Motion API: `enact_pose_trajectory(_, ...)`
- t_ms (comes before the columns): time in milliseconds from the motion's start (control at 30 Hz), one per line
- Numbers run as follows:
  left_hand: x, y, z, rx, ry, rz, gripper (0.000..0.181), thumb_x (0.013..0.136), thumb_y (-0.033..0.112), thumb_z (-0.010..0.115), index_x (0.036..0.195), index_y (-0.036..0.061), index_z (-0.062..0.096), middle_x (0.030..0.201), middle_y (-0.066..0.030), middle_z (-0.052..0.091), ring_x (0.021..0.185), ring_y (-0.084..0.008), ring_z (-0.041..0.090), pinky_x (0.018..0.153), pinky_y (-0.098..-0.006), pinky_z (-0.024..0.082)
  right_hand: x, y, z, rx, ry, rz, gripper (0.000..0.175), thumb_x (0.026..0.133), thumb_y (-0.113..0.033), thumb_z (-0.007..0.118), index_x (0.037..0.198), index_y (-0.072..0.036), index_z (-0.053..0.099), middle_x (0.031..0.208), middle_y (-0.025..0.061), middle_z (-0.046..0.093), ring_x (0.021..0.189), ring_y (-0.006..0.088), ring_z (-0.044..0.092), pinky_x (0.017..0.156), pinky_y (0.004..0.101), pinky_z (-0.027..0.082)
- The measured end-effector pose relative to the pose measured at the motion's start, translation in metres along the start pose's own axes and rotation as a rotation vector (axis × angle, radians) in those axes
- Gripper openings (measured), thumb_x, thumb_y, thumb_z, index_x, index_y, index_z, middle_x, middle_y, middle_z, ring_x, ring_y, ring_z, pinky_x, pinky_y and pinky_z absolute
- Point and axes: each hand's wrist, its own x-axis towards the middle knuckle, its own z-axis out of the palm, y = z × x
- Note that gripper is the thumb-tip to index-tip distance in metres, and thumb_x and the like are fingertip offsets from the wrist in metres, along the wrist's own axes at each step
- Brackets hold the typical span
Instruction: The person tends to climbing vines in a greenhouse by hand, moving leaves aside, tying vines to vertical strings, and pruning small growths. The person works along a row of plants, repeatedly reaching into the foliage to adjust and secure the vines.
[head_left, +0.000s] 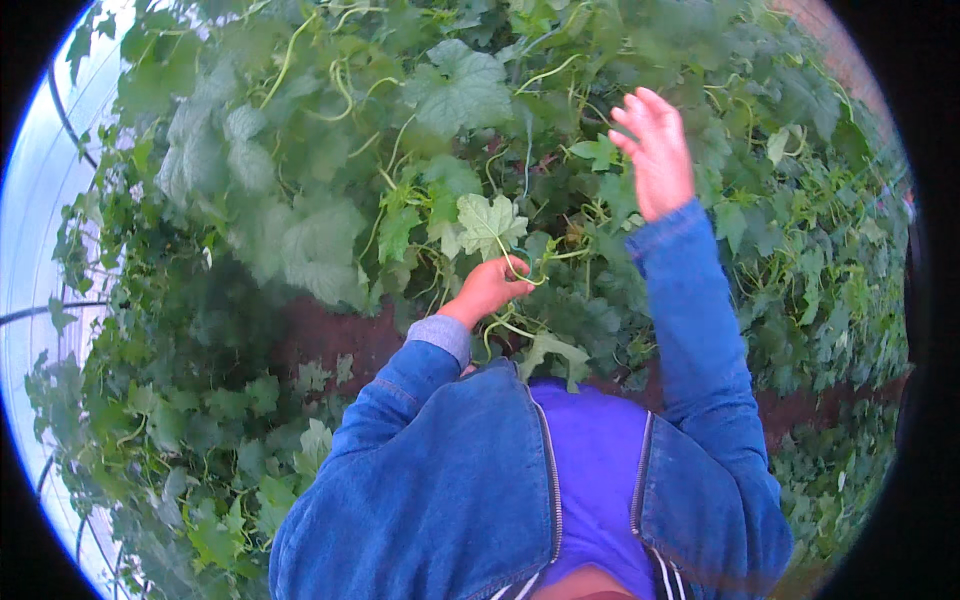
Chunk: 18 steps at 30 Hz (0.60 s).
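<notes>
My left hand (489, 291) is closed around a green vine stem (531, 280), thumb and fingers together in front of my chest. A pale lobed leaf (490, 225) stands just above that hand, its stalk curving down past the fingers. Below hangs another leaf (553, 355), close to my jacket. Raised higher and to the right, my right hand (660, 156) has its fingers apart and holds nothing. Beside its fingertips is a small bright green leaf (598, 151). A thin bluish string (528, 157) runs down through the foliage between the hands.
Dense climbing vines with broad leaves (459, 88) and curling tendrils (289, 56) rise before me. Brown soil (341, 337) shows in a strip between plant rows. At the left, pale greenhouse sheeting (34, 255) spans dark curved frame pipes (56, 309).
</notes>
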Motion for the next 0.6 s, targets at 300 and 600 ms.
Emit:
enact_pose_trajectory(300,0.001,-0.014,-0.001,0.044,-0.184,-0.008,0.021,0.079,0.02,0.074,0.09,0.0095,0.059,0.083,-0.0004,0.064,0.068,-0.0091,0.055,0.061,-0.0277,0.046,-0.046,0.008,0.011,0.34,-0.819,0.403,0.032,0.1,-0.041,0.041,0.091,-0.012,0.048,0.068,0.0007,0.047,0.06,0.0146,0.049,0.059,0.0322,0.044)
enact_pose_trajectory(600,-0.026,-0.026,-0.01,-0.412,-0.3,-0.192,0.015,0.087,0.013,0.065,0.092,0.0144,0.051,0.082,0.003,0.06,0.053,-0.0041,0.044,0.047,-0.0201,0.034,-0.017,-0.116,-0.189,0.39,-0.244,-0.152,0.032,0.103,-0.03,0.034,0.076,-0.014,0.036,0.062,-0.0048,0.031,0.047,0.0028,0.023,0.038,0.0186,0.02)
